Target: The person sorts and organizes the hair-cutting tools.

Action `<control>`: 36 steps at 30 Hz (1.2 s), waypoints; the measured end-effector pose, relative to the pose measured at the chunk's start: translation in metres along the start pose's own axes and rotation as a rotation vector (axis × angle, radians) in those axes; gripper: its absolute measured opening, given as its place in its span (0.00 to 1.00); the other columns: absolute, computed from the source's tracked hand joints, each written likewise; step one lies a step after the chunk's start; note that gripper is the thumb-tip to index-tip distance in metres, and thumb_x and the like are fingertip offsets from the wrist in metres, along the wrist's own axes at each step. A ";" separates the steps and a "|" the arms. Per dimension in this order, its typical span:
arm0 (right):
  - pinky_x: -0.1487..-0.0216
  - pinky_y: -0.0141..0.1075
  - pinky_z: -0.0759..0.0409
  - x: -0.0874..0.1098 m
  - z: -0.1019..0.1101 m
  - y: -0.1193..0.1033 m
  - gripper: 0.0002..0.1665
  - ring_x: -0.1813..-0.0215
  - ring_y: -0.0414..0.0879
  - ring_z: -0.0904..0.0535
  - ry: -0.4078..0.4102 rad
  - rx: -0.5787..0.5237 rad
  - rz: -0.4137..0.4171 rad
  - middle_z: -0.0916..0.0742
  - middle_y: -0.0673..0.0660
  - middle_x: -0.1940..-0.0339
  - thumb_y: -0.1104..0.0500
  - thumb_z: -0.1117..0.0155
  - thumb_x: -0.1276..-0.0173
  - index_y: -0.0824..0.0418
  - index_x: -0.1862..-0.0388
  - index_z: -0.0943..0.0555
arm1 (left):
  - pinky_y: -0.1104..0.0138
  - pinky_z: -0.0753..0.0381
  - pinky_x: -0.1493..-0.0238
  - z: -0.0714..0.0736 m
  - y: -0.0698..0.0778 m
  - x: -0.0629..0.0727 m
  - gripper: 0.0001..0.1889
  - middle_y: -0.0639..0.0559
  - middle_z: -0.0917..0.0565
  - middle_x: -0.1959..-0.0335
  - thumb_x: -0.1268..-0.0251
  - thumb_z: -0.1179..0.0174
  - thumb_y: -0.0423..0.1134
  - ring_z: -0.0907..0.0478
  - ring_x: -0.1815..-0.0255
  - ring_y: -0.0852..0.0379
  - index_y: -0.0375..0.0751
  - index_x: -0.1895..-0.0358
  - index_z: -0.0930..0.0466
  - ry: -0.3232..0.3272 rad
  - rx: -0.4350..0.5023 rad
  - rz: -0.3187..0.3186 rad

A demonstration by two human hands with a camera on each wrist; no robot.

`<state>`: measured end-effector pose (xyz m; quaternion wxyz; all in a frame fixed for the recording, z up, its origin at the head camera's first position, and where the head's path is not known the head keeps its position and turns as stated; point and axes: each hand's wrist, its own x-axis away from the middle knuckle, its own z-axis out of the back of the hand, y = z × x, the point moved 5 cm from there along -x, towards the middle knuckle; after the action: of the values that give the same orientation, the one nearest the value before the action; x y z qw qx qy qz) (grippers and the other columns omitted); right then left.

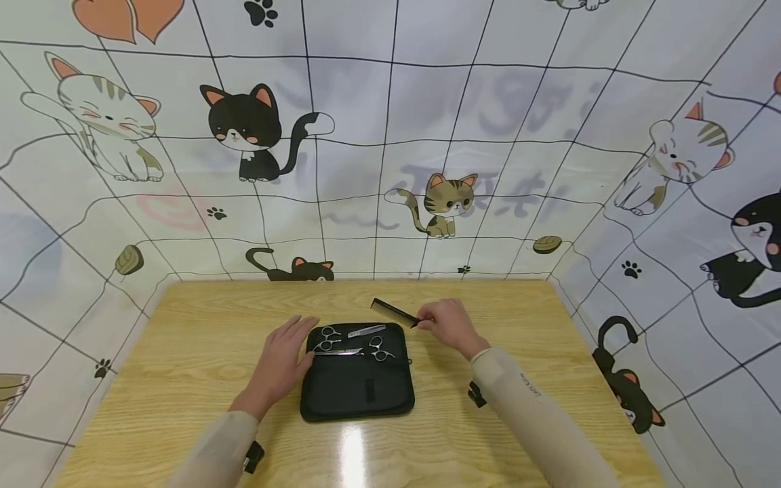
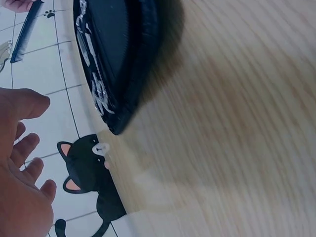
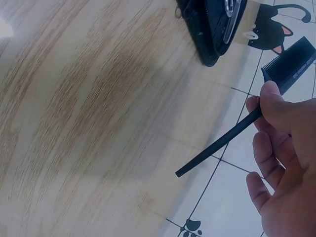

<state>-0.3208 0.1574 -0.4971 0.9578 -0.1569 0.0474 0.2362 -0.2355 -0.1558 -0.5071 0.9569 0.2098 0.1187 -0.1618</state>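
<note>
Between thumb and fingers my right hand (image 1: 450,327) pinches a black comb (image 1: 393,312) near the base of its handle. In the right wrist view the comb's toothed end (image 3: 291,64) points up to the right and its thin handle (image 3: 217,144) slants down to the left. A black case (image 1: 358,390) lies unfolded on the table, with two pairs of silver scissors (image 1: 342,352) in its upper part. My left hand (image 1: 279,359) is at the case's left edge, fingers extended and holding nothing. In the left wrist view its fingers (image 2: 30,170) stand apart from the case.
The wooden table (image 1: 201,366) carries the case and ends at a back wall (image 1: 354,169) of white cloth printed with cats and grid lines. Side cloths rise at left and right. A black wrist camera (image 1: 477,394) sits by the right sleeve.
</note>
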 end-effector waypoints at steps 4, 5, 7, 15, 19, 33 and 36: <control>0.61 0.36 0.20 0.000 0.000 -0.008 0.03 0.70 0.37 0.18 -0.026 -0.028 0.040 0.11 0.46 0.71 0.53 0.29 0.39 0.50 0.68 0.13 | 0.40 0.36 0.32 -0.001 0.010 -0.007 0.33 0.46 0.25 0.32 0.40 0.34 0.35 0.36 0.27 0.42 0.44 0.30 0.32 0.017 0.044 -0.022; 0.62 0.35 0.20 0.001 0.000 -0.010 0.03 0.70 0.36 0.18 -0.035 -0.032 0.046 0.11 0.45 0.71 0.53 0.29 0.39 0.50 0.68 0.13 | 0.40 0.36 0.32 -0.001 0.013 -0.008 0.33 0.46 0.26 0.32 0.40 0.34 0.36 0.36 0.27 0.42 0.44 0.30 0.32 0.023 0.048 -0.028; 0.63 0.34 0.21 0.001 0.001 -0.015 0.03 0.71 0.35 0.19 -0.049 -0.046 0.064 0.11 0.45 0.71 0.54 0.29 0.39 0.51 0.68 0.12 | 0.40 0.36 0.32 -0.001 0.018 -0.011 0.33 0.47 0.26 0.32 0.40 0.34 0.36 0.35 0.27 0.43 0.44 0.29 0.33 0.038 0.051 -0.039; 0.62 0.33 0.20 0.004 0.003 -0.029 0.04 0.69 0.35 0.17 -0.066 -0.065 0.134 0.10 0.45 0.71 0.54 0.29 0.39 0.51 0.67 0.12 | 0.45 0.35 0.32 0.000 0.034 -0.022 0.36 0.48 0.26 0.32 0.42 0.30 0.41 0.35 0.27 0.45 0.46 0.29 0.33 0.127 0.005 -0.085; 0.61 0.34 0.19 0.007 0.004 -0.034 0.06 0.67 0.38 0.15 -0.082 -0.073 0.147 0.10 0.46 0.69 0.54 0.29 0.39 0.54 0.65 0.12 | 0.47 0.36 0.31 -0.001 0.041 -0.026 0.37 0.50 0.24 0.33 0.44 0.29 0.42 0.34 0.27 0.46 0.47 0.30 0.32 0.130 -0.004 -0.121; 0.64 0.31 0.19 0.011 0.002 -0.046 0.08 0.70 0.36 0.16 -0.113 -0.065 0.250 0.10 0.47 0.69 0.54 0.29 0.39 0.56 0.64 0.12 | 0.48 0.31 0.33 -0.007 0.055 -0.030 0.32 0.52 0.19 0.39 0.47 0.27 0.42 0.29 0.31 0.48 0.49 0.35 0.24 0.167 -0.108 -0.279; 0.64 0.29 0.20 0.012 0.002 -0.050 0.09 0.70 0.34 0.17 -0.123 -0.058 0.273 0.10 0.46 0.69 0.52 0.30 0.39 0.55 0.64 0.12 | 0.48 0.30 0.34 -0.006 0.057 -0.029 0.30 0.54 0.17 0.42 0.48 0.26 0.42 0.27 0.32 0.48 0.49 0.38 0.21 0.189 -0.122 -0.315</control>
<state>-0.2872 0.1213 -0.4833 0.9128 -0.1620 0.0028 0.3749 -0.2423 -0.0969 -0.4829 0.9153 0.1444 0.2489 -0.2818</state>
